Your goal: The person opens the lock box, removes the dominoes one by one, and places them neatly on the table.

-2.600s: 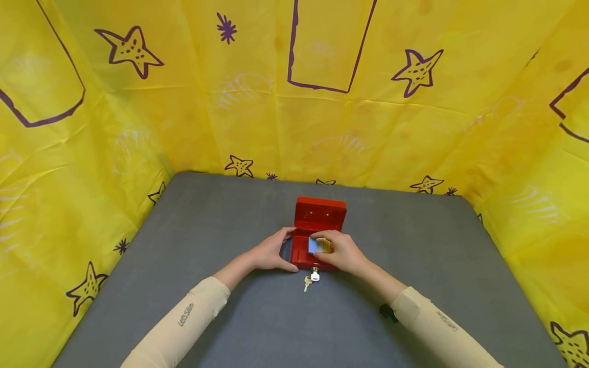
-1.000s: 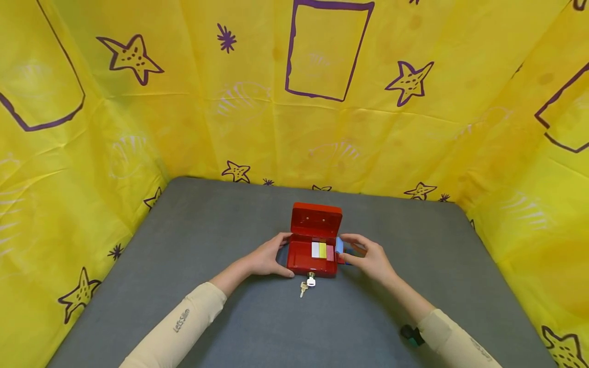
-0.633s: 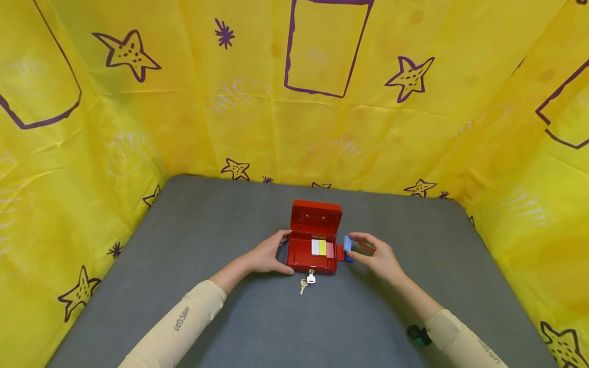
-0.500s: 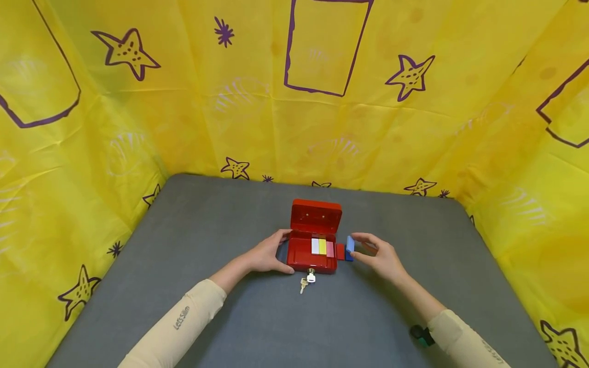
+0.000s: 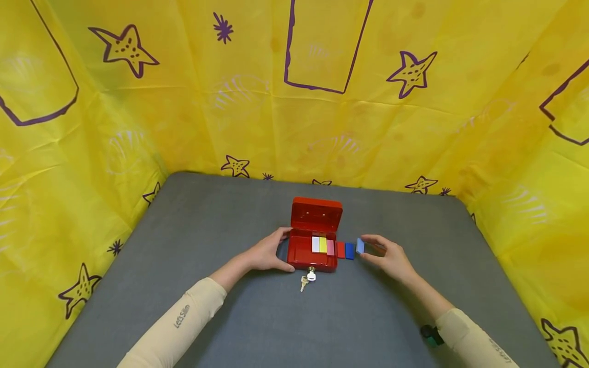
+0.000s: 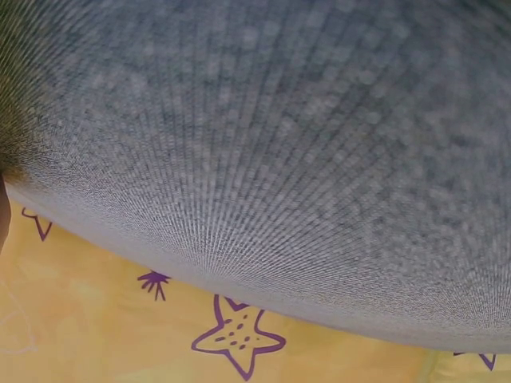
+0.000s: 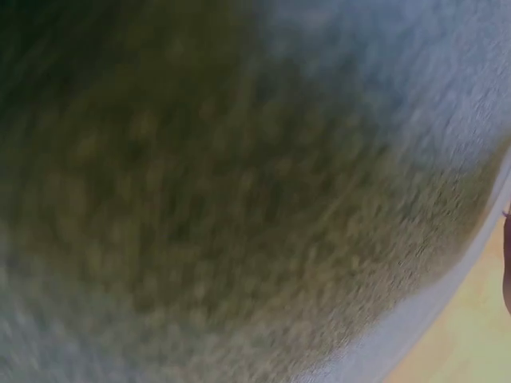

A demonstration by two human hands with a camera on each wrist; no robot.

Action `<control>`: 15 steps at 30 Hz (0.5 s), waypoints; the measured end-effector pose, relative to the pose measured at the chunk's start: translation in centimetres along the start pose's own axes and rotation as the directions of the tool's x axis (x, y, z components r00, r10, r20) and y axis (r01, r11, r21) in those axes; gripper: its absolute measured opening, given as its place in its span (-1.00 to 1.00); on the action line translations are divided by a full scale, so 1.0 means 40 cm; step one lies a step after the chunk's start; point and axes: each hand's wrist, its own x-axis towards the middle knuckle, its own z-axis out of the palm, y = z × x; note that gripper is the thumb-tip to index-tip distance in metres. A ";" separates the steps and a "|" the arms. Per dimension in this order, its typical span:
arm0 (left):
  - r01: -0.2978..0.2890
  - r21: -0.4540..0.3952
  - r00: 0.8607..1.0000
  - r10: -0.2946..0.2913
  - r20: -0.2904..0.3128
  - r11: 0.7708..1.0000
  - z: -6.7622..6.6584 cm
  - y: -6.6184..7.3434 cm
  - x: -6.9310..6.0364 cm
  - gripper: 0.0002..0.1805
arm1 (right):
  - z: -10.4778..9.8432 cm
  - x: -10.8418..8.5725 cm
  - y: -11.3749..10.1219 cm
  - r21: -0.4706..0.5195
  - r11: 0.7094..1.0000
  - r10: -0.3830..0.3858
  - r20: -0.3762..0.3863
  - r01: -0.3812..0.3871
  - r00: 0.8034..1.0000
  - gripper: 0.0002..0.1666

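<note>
1. red box [image 5: 301, 250] is standing on the grey table [image 5: 294, 327], its lid [image 5: 316, 213] leaning up at the back.
2. the left hand [image 5: 264, 254] is grasping the left end of the box: the thumb is lying at the front corner, the fingers are bending round toward the back.
3. the right hand [image 5: 391, 259] is pinching a light blue block [image 5: 360, 246] between thumb and fingers, to the right of the box; whether the block is touching the table, i cannot tell.
4. between that block and the box, a red block [image 5: 341, 250] and a dark blue block [image 5: 349, 251] are sitting side by side, the red one nearer the box.
5. inside the box, toward the right, a white block [image 5: 315, 244], a yellow block [image 5: 323, 245] and a pink block [image 5: 330, 247] are forming a row.
6. one key [image 5: 311, 276] is sticking out of the front; a second key [image 5: 303, 283] is showing just beside it.
7. yellow cloth [image 5: 253, 122] is rising behind the table.
</note>
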 end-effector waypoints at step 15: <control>0.029 -0.005 1.000 -0.029 0.001 1.000 -0.001 0.007 -0.001 0.11 | -0.004 0.016 0.023 -0.108 0.991 -0.071 0.069 0.078 0.995 -0.45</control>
